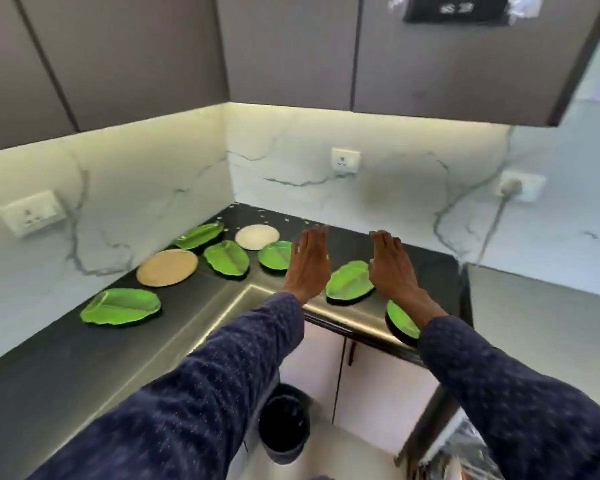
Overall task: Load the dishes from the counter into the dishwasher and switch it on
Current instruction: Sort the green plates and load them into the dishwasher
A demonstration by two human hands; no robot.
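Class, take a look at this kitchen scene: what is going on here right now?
A person in dark blue dotted sleeves reaches both hands out over a dark L-shaped counter. The left hand and right hand are open and hold nothing. Between them lies a green leaf-shaped plate. More green leaf plates, a round beige plate and a round white plate lie spread on the counter. No dishwasher is in view, so loading has not visibly begun.

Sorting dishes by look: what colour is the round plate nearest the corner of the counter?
The round plate is white or off-white, unlike the green leaf-shaped ones; the head view shows it.
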